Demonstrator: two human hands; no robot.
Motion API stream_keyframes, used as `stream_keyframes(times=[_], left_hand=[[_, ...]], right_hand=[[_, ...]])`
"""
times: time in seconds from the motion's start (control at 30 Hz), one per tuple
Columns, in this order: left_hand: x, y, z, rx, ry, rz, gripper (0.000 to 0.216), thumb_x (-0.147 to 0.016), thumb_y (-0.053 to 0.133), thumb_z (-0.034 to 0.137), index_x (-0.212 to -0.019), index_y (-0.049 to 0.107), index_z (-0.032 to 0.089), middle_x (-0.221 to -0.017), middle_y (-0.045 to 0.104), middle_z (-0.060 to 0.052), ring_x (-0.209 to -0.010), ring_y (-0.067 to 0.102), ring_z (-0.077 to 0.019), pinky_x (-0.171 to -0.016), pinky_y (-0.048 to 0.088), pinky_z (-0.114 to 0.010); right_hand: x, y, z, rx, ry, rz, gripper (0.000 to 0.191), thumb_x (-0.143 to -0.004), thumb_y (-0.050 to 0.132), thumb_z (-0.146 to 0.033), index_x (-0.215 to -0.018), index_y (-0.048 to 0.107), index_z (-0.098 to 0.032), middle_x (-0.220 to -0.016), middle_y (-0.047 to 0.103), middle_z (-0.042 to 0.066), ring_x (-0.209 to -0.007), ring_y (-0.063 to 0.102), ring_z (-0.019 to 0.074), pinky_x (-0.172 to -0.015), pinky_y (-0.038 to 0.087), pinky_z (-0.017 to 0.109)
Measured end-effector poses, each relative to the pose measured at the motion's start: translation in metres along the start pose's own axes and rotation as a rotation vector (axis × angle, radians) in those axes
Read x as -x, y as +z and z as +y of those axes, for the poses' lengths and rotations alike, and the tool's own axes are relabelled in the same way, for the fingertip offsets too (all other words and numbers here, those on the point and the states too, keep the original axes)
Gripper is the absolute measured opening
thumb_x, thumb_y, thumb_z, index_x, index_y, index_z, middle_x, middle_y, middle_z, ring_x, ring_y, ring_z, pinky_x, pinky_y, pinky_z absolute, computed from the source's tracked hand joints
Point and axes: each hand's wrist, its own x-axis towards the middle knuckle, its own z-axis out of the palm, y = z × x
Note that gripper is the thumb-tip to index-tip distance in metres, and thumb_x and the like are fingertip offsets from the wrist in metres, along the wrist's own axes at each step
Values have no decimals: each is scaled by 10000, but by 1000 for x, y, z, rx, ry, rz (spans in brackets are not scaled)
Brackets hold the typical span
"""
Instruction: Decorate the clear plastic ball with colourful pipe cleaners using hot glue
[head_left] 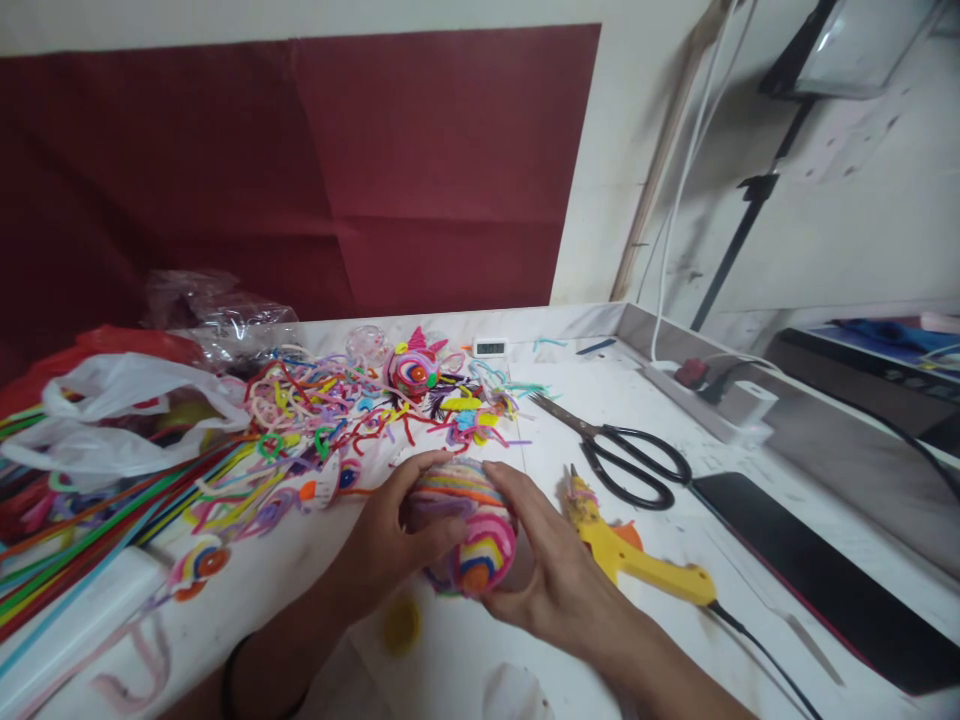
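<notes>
Both my hands hold a ball wrapped in coloured pipe cleaners (466, 525) just above the white table (750, 560). My left hand (390, 535) grips its left side, fingers curled over the top and thumb across the front. My right hand (551, 570) cups its right side with fingers pressed against it. A second, finished ball with pink spikes (414, 368) sits further back among loose pipe cleaner pieces (330, 420).
Black scissors (622, 455) and a yellow glue gun (637, 560) lie to the right of my hands. Long pipe cleaners (90, 530) and plastic bags (120, 410) fill the left. A power strip (720, 405), a black slab (817, 570) and a small digital display (490, 347) are also there.
</notes>
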Motion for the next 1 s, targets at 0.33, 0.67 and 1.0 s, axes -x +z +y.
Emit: stream_keyframes(times=[0.33, 0.67, 1.0], left_hand=[[0, 1, 1, -83, 48, -3, 630, -740, 755, 394, -1302, 539, 209, -1264, 626, -103, -1118, 621, -306, -937, 529, -371], [-1, -1, -7, -81, -1, -34, 638, -747, 751, 377, -1316, 509, 219, -1227, 646, -77, -1098, 634, -284, -921, 532, -354], [-1, 5, -9, -105, -3, 4, 646, -724, 717, 353, -1314, 505, 198, -1235, 643, -106, -1089, 636, -306, -940, 523, -401]], right_hand=[[1, 1, 2, 4, 11, 18, 973, -719, 753, -227, -1508, 188, -297, -1455, 451, 145, -1320, 491, 342, -1068, 469, 495], [1, 2, 2, 10, 2, 2, 965, -740, 738, -218, -1518, 173, -294, -1478, 421, 141, -1358, 447, 331, -1096, 441, 490], [4, -20, -3, 31, 80, -127, 936, -769, 692, -184, -1544, 188, -334, -1570, 329, 110, -1441, 329, 331, -1122, 393, 536]])
